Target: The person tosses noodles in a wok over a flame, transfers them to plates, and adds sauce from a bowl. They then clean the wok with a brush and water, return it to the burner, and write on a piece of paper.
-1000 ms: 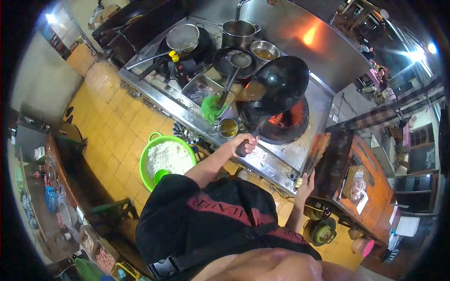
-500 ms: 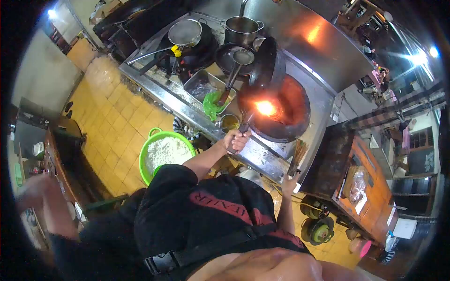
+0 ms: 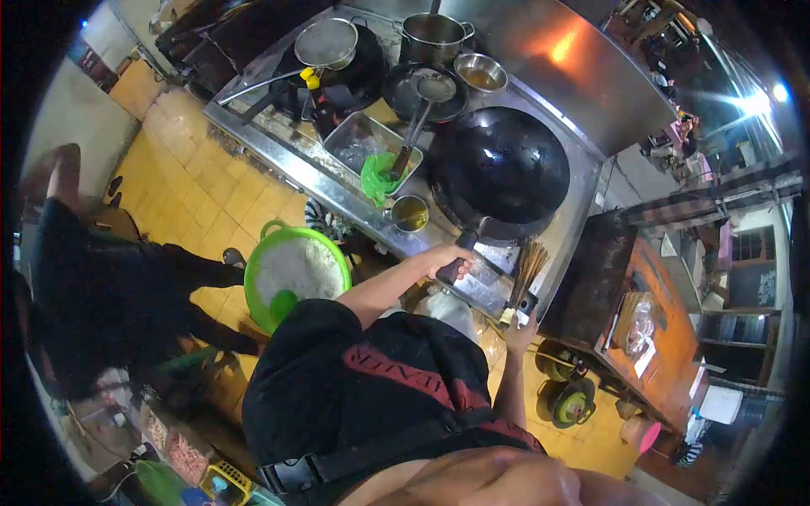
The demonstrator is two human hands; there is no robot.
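Observation:
My left hand [image 3: 451, 263] is wrapped round the dark handle of a large black wok [image 3: 504, 169]. The wok sits over the burner at the right of the stove, its dark inside shiny. Lower right, at the stove's front edge, my right hand [image 3: 519, 331] is closed at the lower end of a bamboo wok brush [image 3: 530, 271], whose thin bristles point up. A small dark piece shows beside those fingers. Close to the wok's left side stands a metal cup of yellowish liquid [image 3: 410, 213].
A ladle [image 3: 415, 126] leans across a steel tray [image 3: 346, 139] with a green plastic bag [image 3: 377, 177]. Behind are a strainer [image 3: 326, 44], a pot [image 3: 434, 38] and a bowl [image 3: 481, 72]. A green basin of white food [image 3: 295, 274] is left of me. A dark-clothed person [image 3: 118, 295] stands farther left.
The wok has come down from a raised tilt onto the burner, hiding the flame. The brush has tilted more. At left, the other person has shifted from close beside me to farther forward.

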